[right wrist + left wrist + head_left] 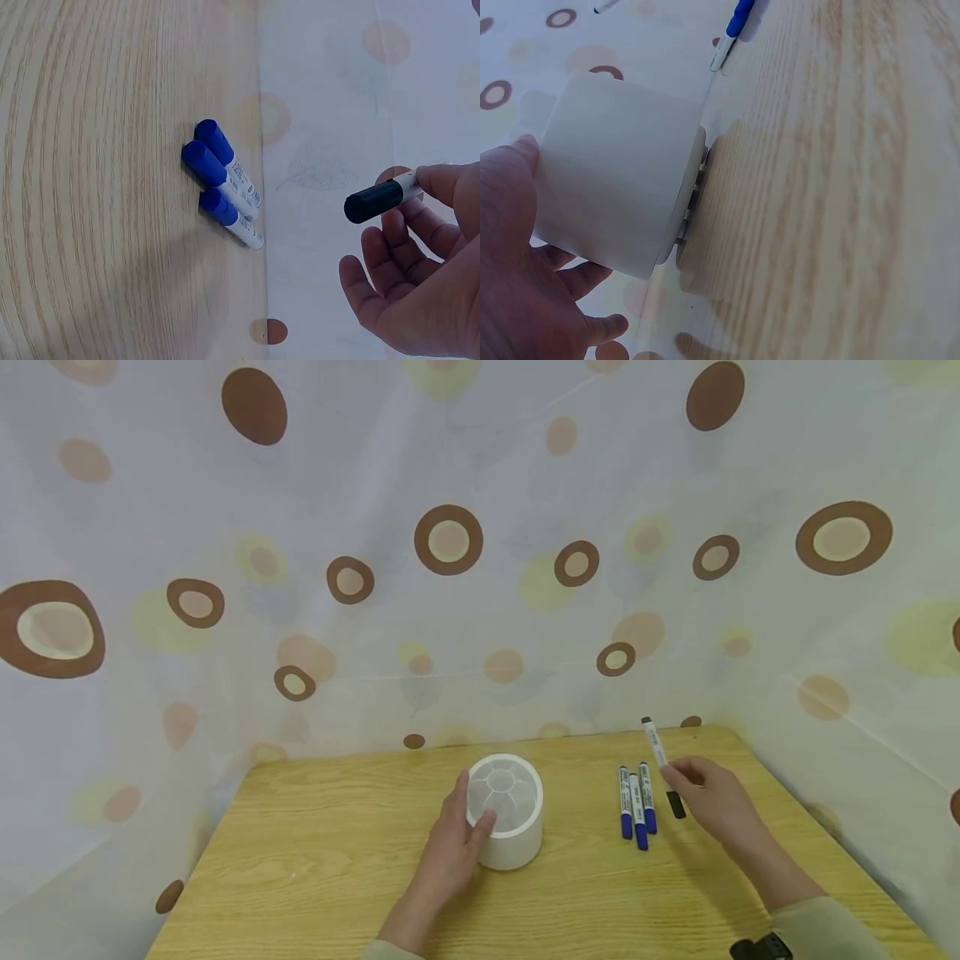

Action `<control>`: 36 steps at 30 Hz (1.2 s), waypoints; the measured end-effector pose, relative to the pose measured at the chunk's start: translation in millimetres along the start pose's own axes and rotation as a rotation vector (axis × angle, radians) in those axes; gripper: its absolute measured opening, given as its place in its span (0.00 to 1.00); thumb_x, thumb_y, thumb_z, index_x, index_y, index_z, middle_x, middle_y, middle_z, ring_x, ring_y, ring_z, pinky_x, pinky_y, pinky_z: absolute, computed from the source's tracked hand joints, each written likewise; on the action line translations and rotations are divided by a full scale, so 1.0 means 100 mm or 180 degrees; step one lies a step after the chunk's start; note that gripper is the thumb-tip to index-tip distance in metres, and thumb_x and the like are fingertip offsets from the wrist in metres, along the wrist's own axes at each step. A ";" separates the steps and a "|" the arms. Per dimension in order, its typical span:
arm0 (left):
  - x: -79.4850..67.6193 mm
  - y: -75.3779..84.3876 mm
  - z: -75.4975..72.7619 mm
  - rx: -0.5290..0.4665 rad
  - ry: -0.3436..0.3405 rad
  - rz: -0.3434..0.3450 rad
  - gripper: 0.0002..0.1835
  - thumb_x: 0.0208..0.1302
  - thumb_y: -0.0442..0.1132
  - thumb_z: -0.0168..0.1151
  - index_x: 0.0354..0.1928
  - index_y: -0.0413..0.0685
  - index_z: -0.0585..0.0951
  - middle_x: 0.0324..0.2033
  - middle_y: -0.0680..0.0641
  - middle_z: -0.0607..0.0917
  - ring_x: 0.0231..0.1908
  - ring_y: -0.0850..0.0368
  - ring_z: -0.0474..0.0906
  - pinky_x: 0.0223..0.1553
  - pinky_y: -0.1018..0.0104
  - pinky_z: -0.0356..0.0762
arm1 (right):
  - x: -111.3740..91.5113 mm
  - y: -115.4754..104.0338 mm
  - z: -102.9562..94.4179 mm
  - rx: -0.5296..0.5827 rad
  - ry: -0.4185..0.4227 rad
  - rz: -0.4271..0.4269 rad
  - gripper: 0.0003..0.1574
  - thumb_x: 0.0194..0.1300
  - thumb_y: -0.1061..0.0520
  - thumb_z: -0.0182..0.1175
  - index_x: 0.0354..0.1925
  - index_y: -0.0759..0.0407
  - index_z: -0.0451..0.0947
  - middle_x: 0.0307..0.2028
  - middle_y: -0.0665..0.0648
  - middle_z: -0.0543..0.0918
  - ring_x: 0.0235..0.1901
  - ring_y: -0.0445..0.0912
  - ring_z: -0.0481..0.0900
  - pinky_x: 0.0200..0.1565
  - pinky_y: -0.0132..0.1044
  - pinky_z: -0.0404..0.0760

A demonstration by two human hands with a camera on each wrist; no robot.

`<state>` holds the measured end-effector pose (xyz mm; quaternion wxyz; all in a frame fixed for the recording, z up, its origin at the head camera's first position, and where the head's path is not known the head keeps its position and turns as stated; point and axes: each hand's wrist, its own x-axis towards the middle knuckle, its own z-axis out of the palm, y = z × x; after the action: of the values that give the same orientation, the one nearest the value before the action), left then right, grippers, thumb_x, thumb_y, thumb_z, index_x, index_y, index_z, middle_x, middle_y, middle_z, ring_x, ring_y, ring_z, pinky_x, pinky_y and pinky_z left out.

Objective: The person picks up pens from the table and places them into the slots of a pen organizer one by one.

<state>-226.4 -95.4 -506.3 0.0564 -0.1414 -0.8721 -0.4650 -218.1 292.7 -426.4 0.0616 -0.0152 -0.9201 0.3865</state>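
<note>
A white round pen holder (510,852) with clear dividers inside stands on the wooden table. My left hand (448,852) grips its left side, thumb at the near rim; the left wrist view shows the smooth wall of the holder (622,172) between thumb and fingers. My right hand (712,797) pinches a black-capped whiteboard marker (655,743) above the table, its black cap pointing down toward me. In the right wrist view that black cap (373,202) juts out past the fingertips. Left of this hand, three blue-capped markers (637,806) lie side by side.
The wooden table (315,860) reaches back to a hanging sheet (495,635) with brown and yellow spots, which also closes off both sides. A dark watch (761,947) sits at the right wrist beside a light sleeve (825,931).
</note>
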 end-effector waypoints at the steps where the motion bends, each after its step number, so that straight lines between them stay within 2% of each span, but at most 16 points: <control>1: 0.00 0.00 0.00 0.0003 0.0000 0.0007 0.45 0.88 0.61 0.50 0.90 0.45 0.49 0.84 0.32 0.61 0.80 0.30 0.61 0.79 0.31 0.59 | 0.00 -0.02 0.01 0.0015 -0.0009 0.0001 0.34 0.89 0.42 0.54 0.67 0.72 0.78 0.61 0.73 0.84 0.67 0.74 0.75 0.62 0.74 0.77; 9: -0.01 0.00 0.00 0.0023 0.0002 0.0039 0.45 0.88 0.62 0.50 0.90 0.45 0.48 0.83 0.31 0.61 0.80 0.29 0.61 0.79 0.31 0.60 | 0.00 -0.12 0.07 0.0125 -0.0055 0.0030 0.37 0.89 0.39 0.53 0.68 0.71 0.77 0.62 0.72 0.83 0.64 0.69 0.78 0.61 0.70 0.79; 16: -0.01 0.00 0.00 0.0014 -0.0021 0.0010 0.45 0.88 0.63 0.49 0.90 0.46 0.47 0.84 0.31 0.60 0.80 0.29 0.61 0.78 0.30 0.60 | 0.01 -0.20 0.13 0.0239 -0.0057 -0.0049 0.35 0.88 0.39 0.55 0.66 0.70 0.79 0.58 0.68 0.86 0.58 0.61 0.81 0.56 0.59 0.82; 23: 0.00 0.01 0.00 0.0005 -0.0011 0.0071 0.45 0.88 0.62 0.49 0.90 0.44 0.47 0.83 0.31 0.60 0.80 0.29 0.61 0.78 0.31 0.61 | 0.00 -0.28 0.19 0.0291 -0.0064 -0.0154 0.33 0.88 0.40 0.56 0.65 0.67 0.80 0.58 0.65 0.87 0.61 0.62 0.81 0.60 0.61 0.81; 27: 0.00 0.00 0.00 0.0001 0.0000 0.0070 0.45 0.88 0.62 0.49 0.90 0.44 0.48 0.83 0.31 0.60 0.80 0.29 0.62 0.78 0.31 0.61 | -0.01 -0.35 0.22 0.0315 -0.0055 -0.0214 0.32 0.88 0.41 0.56 0.65 0.68 0.80 0.57 0.65 0.87 0.60 0.61 0.82 0.59 0.60 0.82; 36: 0.01 -0.03 0.01 0.0031 0.0022 0.0100 0.45 0.88 0.64 0.48 0.90 0.45 0.47 0.83 0.31 0.60 0.80 0.29 0.62 0.78 0.30 0.61 | -0.02 -0.48 0.30 0.0457 -0.0097 -0.0217 0.31 0.88 0.41 0.56 0.65 0.67 0.80 0.57 0.63 0.87 0.62 0.62 0.81 0.62 0.62 0.81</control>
<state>-227.8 -95.5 -509.0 0.0674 -0.1532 -0.8718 -0.4604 -218.7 237.5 -413.3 0.0615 0.0265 -0.8909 0.4493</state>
